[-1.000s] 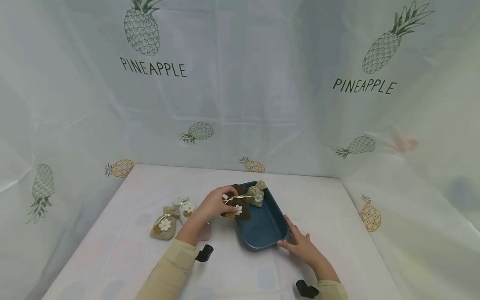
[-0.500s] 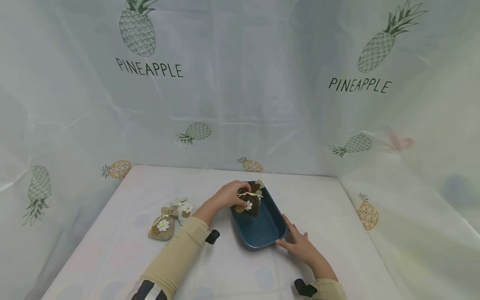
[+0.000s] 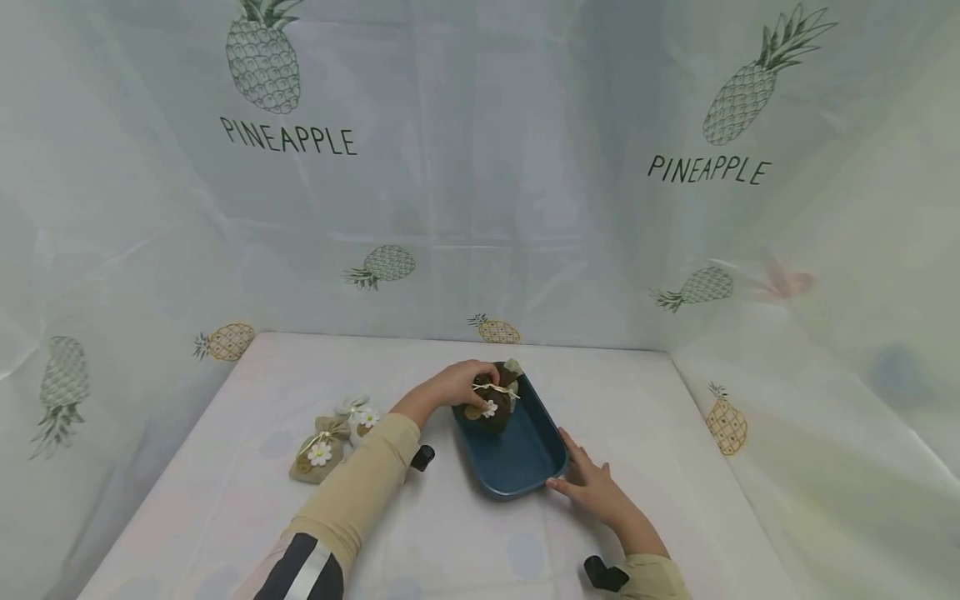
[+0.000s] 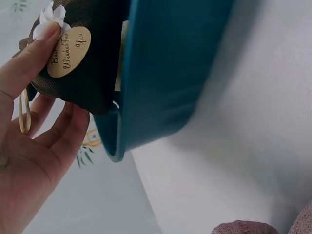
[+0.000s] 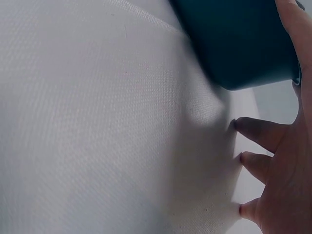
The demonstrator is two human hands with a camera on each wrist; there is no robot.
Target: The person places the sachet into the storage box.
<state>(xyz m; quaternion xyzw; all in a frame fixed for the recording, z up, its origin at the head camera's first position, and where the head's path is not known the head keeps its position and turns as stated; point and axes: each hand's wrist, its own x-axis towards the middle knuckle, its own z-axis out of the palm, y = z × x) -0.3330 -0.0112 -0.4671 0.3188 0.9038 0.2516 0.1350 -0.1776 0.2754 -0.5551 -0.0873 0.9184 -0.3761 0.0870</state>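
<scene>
Risk: my left hand (image 3: 453, 386) is pinching brown pouch (image 4: 103, 53); its snagging could be shifting blue tray (image 3: 517, 460) against my spread right hand (image 3: 597, 492).

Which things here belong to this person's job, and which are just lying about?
Seem part of it:
Brown pouch, held by the left hand
Blue tray, touched by the right hand
Pale pouch, mostly hidden behind the brown one

Lying about:
Tan pouch and white pouch on the table, not held but perhaps related
Pineapple-print sheet, just backdrop
</scene>
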